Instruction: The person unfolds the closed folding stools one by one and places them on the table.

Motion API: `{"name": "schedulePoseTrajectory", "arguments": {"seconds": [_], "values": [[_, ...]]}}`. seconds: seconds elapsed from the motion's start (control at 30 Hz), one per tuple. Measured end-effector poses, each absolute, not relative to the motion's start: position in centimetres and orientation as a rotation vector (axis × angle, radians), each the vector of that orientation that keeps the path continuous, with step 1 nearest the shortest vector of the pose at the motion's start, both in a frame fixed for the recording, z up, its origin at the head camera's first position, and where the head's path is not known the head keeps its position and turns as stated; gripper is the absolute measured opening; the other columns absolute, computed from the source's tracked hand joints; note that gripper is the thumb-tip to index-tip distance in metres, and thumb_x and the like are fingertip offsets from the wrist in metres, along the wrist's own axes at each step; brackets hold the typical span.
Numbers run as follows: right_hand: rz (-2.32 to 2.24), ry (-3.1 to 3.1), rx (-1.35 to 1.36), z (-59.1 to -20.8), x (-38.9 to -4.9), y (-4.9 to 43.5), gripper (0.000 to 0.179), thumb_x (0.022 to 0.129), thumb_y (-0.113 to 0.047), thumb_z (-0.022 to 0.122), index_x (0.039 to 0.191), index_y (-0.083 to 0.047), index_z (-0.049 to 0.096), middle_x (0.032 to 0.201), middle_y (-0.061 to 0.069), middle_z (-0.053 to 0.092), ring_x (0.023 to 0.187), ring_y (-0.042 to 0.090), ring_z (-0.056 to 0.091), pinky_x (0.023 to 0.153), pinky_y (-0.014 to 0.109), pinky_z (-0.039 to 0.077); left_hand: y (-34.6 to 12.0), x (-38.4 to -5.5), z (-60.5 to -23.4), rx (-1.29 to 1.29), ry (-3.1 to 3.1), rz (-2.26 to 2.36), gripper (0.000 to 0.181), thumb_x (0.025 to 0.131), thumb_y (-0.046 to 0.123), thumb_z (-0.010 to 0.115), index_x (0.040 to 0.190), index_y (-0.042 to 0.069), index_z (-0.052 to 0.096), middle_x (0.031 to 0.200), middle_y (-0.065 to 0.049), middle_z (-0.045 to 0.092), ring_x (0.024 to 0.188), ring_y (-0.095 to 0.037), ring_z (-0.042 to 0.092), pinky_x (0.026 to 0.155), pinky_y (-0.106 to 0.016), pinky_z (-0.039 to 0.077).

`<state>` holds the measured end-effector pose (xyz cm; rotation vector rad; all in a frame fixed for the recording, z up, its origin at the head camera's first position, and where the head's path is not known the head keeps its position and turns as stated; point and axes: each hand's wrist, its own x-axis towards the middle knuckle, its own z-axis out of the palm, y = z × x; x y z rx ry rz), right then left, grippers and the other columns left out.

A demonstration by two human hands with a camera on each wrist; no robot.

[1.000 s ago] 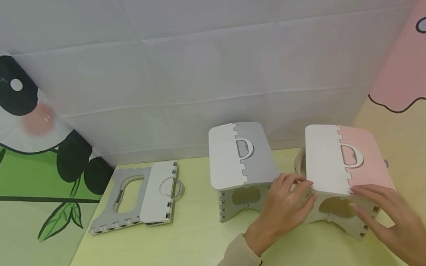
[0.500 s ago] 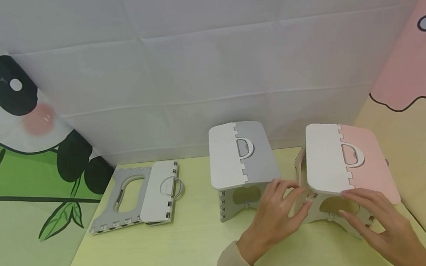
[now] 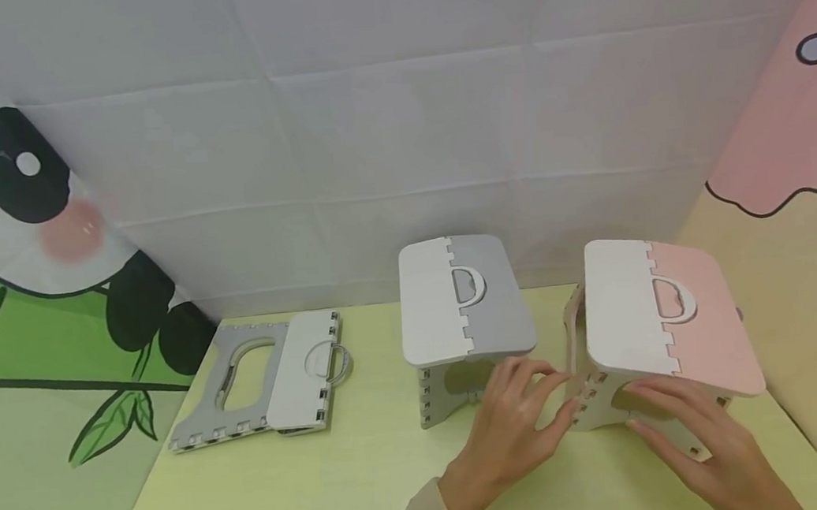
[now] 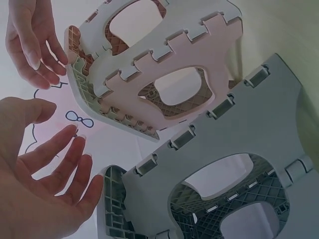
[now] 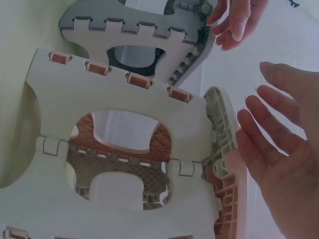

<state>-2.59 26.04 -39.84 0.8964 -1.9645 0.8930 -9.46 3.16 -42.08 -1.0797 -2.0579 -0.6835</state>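
The left hand grips nothing; its fingers bend softly, thumb well apart from forefinger, in front of the gap between the grey-and-white stool and the pink-and-white stool. Both stools stand upright on the surface, the pink one farther right. The right hand is just as loosely spread and holds nothing, before the pink one's near edge; whether either hand brushes a stool, I can't tell. Only the head view takes in the third stool, lying flat at left. The wrist views show ribbed undersides of the seats, and latticed plastic through the leg openings.
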Motion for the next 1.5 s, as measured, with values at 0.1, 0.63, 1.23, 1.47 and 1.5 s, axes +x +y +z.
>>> {"name": "schedulePoseTrajectory", "arguments": {"seconds": [0.1, 0.63, 1.23, 1.47, 1.5], "values": [[0.902, -1.987, 0.885, -40.4, -2.7, 25.8, 0.049, 0.103, -0.035, 0.064, 0.113, 0.013, 0.069, 0.113, 0.02, 0.067, 0.12, 0.012, 0.058, 0.105, 0.015, 0.041, 2.7, -9.4, -42.2, -1.075, -2.073, -0.689, 0.022, 0.088, 0.028, 0.081, 0.104, 0.013, 0.076, 0.108, 0.001, 0.064, 0.099, -0.015, 0.058, 0.089, -0.022, 0.048], [0.926, -2.108, 0.816, -44.0, -3.1, 25.0, 0.049, 0.104, -0.041, 0.06, 0.119, 0.005, 0.07, 0.115, 0.013, 0.069, 0.12, 0.003, 0.059, 0.101, 0.01, 0.042, 0.9, -9.0, -43.9, -1.026, -2.122, -0.736, 0.024, 0.084, 0.023, 0.084, 0.104, 0.014, 0.074, 0.108, 0.001, 0.067, 0.1, -0.015, 0.059, 0.085, -0.022, 0.048], [0.946, -2.178, 0.795, -46.1, -3.5, 24.3, 0.051, 0.105, -0.044, 0.057, 0.124, 0.001, 0.069, 0.118, 0.012, 0.069, 0.121, 0.002, 0.059, 0.103, 0.01, 0.042, -1.3, -8.2, -45.5, -0.964, -2.281, -0.76, 0.024, 0.088, 0.023, 0.082, 0.109, 0.015, 0.075, 0.11, 0.002, 0.069, 0.102, -0.015, 0.059, 0.088, -0.025, 0.05], [0.982, -2.203, 0.823, -46.9, -3.8, 24.1, 0.048, 0.104, -0.042, 0.06, 0.125, 0.0, 0.069, 0.122, 0.011, 0.069, 0.122, 0.004, 0.059, 0.104, 0.011, 0.041, -2.2, -8.1, -45.6, -0.945, -2.292, -0.772, 0.024, 0.088, 0.023, 0.082, 0.108, 0.013, 0.075, 0.11, 0.001, 0.069, 0.103, -0.016, 0.06, 0.087, -0.028, 0.052], [0.984, -2.202, 0.826, -47.0, -3.8, 24.0, 0.048, 0.104, -0.042, 0.06, 0.126, -0.001, 0.069, 0.122, 0.01, 0.069, 0.122, 0.004, 0.059, 0.104, 0.011, 0.041, -2.3, -8.1, -45.7, -0.943, -2.281, -0.766, 0.025, 0.086, 0.022, 0.083, 0.107, 0.012, 0.075, 0.109, 0.001, 0.069, 0.102, -0.016, 0.06, 0.087, -0.029, 0.052]]}}
